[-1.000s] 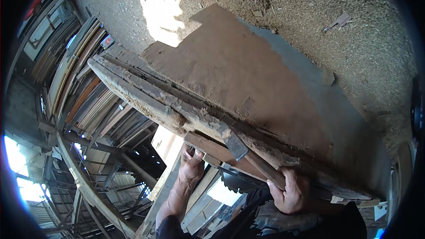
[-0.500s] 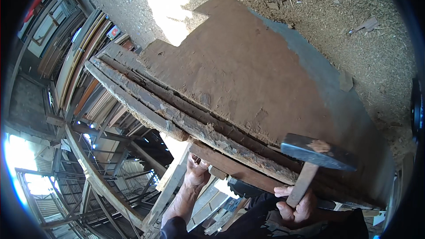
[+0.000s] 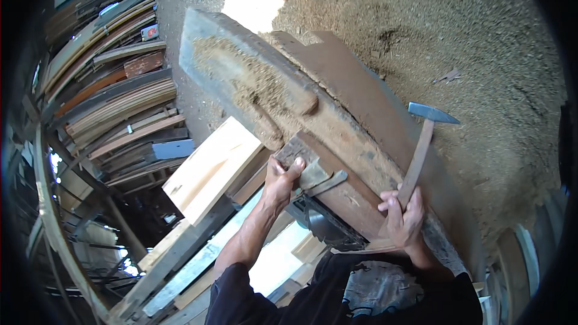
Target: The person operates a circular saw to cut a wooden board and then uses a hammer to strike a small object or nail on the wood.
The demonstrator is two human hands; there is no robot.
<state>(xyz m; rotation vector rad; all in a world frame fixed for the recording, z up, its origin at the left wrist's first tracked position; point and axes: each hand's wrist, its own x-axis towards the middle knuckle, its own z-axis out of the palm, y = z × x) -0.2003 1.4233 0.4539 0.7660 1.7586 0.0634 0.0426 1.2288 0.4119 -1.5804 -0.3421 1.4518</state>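
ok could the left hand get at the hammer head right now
Probably not: the left hand grips the end of the wooden board, and the hammer head is off to its right, on the handle the right hand holds.

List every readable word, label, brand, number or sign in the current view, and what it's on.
None readable.
Small red-and-white pack by the wood stack: too small to read.
Shirt, pale patch: no letters I can make out.
Hammer in right hand: none seen.
Board at left hand: none seen.
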